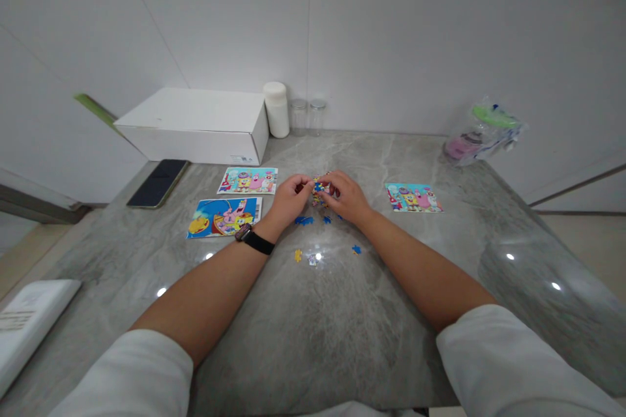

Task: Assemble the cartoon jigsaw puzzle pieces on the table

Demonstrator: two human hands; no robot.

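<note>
Small jigsaw pieces in blue and yellow lie between my two hands at the middle of the table. My left hand, with a black watch on its wrist, pinches at the left side of them. From the right, my right hand has its fingers closed on the pieces. Exactly which piece each hand grips is too small to tell. Nearer to me lie blue pieces, a yellow piece, a pale piece and another blue piece.
Cartoon picture cards lie left of my hands, and a finished-looking picture lies right. Behind are a white box, a white bottle and glass jars. A phone and a bagged cup flank them.
</note>
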